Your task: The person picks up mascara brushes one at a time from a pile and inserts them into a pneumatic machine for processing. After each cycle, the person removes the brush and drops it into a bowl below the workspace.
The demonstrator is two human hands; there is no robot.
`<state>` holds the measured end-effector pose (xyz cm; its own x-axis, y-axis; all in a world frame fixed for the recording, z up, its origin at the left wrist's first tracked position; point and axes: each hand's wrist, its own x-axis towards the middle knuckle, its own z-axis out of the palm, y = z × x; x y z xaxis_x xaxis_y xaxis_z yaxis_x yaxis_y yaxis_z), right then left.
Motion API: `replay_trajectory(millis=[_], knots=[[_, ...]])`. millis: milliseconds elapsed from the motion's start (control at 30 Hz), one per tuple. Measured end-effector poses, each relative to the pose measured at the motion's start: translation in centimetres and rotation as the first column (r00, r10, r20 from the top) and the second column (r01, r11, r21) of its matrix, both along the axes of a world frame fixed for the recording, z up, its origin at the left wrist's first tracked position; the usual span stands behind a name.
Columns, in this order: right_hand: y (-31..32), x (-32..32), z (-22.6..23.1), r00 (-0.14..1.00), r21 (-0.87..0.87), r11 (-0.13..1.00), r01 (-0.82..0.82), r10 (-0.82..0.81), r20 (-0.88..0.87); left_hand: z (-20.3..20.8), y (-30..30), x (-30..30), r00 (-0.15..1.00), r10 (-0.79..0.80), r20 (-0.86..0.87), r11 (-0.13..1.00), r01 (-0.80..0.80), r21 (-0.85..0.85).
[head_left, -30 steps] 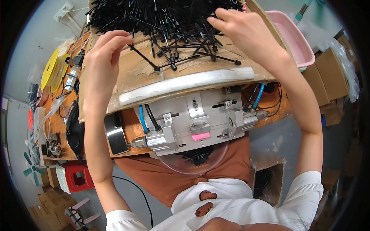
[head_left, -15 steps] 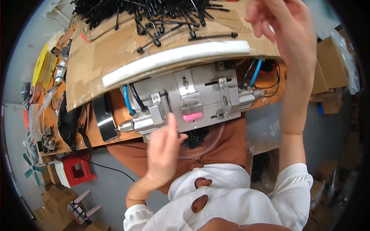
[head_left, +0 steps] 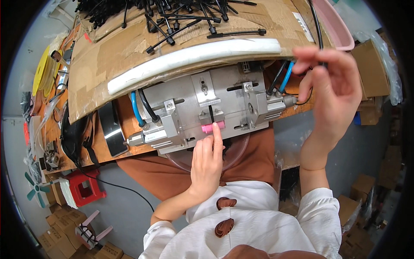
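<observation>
My left hand (head_left: pixel 206 164) reaches up to the middle of a metal fixture (head_left: pixel 189 125). Its index finger is stretched out, with the tip on or right beside a pink block (head_left: pixel 208 128); the other fingers are bent. A short black rod (head_left: pixel 211 113) rises from that fingertip across the small clamp (head_left: pixel 205 116) behind the block. Off to the right, my right hand (head_left: pixel 334 86) hovers above the table edge, its fingers curved, apart and slightly blurred. A black cord or rod (head_left: pixel 318 26) passes at its fingers; I see no grip on it.
Black capped rods (head_left: pixel 172 21) lie heaped on a cardboard sheet (head_left: pixel 99 73) behind a white padded strip (head_left: pixel 194 58). Blue tubes (head_left: pixel 136 108) feed the fixture's cylinders. A dark phone (head_left: pixel 113 129) rests at left, a pink basin (head_left: pixel 343 30) at far right, a red stool (head_left: pixel 86 187) below.
My left hand has moved right and slightly up to the pink block, where a black rod now shows. My right hand has come down and nearer from above the cardboard.
</observation>
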<state>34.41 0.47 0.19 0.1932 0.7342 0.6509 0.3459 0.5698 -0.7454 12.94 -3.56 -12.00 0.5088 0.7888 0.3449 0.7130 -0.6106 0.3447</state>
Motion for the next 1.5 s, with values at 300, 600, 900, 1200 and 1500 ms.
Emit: replay_trajectory(millis=[300, 600, 900, 1200, 1500], knots=[[-6.6, -5.8, -11.1, 0.894, -0.129, 0.991, 0.045, 0.018, 0.447, 6.9, 6.5, -2.2, 0.994, -0.065, 0.083, 0.994, 0.057, 0.090], [-5.7, -8.1, -13.8, 0.886, -0.284, 0.958, -0.042, 0.167, 0.432, 11.4, 18.4, -4.8, 0.963, -0.164, 0.214, 0.972, 0.195, -0.130], [-1.3, -1.8, -6.0, 0.630, 0.098, 0.985, 0.140, -0.165, 0.759, 7.9, 5.4, -4.5, 0.972, 0.001, 0.235, 0.993, -0.030, 0.116], [8.9, 3.6, 3.5, 0.500, -0.259, 0.964, 0.063, 0.194, 0.844, 0.4, -0.7, -0.2, 0.995, -0.027, 0.095, 0.996, 0.035, -0.085], [1.2, 5.7, -0.6, 0.871, -0.288, 0.848, -0.445, 0.334, -0.361, 0.9, 0.4, 0.0, 1.000, 0.001, -0.008, 0.998, -0.001, -0.066]])
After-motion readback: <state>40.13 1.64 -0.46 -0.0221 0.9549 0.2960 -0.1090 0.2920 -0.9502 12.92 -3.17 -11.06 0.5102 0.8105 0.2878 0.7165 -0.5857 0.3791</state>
